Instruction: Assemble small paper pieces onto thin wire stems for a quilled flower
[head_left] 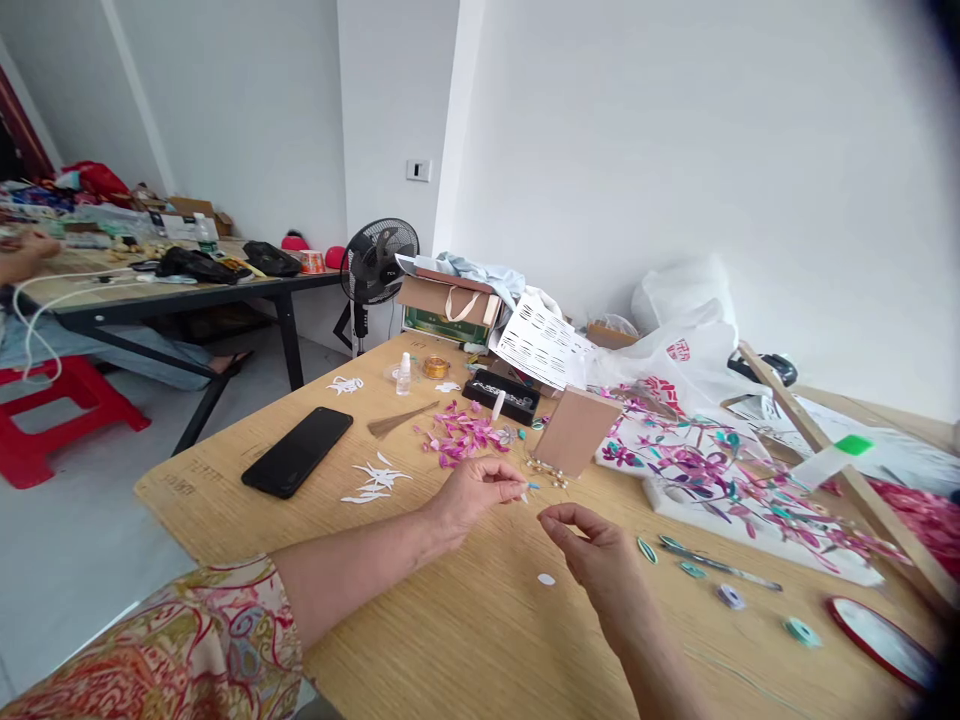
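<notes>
Pointy pink petals (466,432) lie near. My left hand (471,495) pinches a white bit (525,497); my right hand (594,548), I can't tell.

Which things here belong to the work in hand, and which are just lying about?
Likely in use:
small white piece in the left hand
white oval piece
pink petal-shaped pieces
white leaf-shaped pieces
Right hand pinched, contents unclear.

Probably just lying about:
black smartphone
standing fan
red plastic stool
white plastic bag
</notes>
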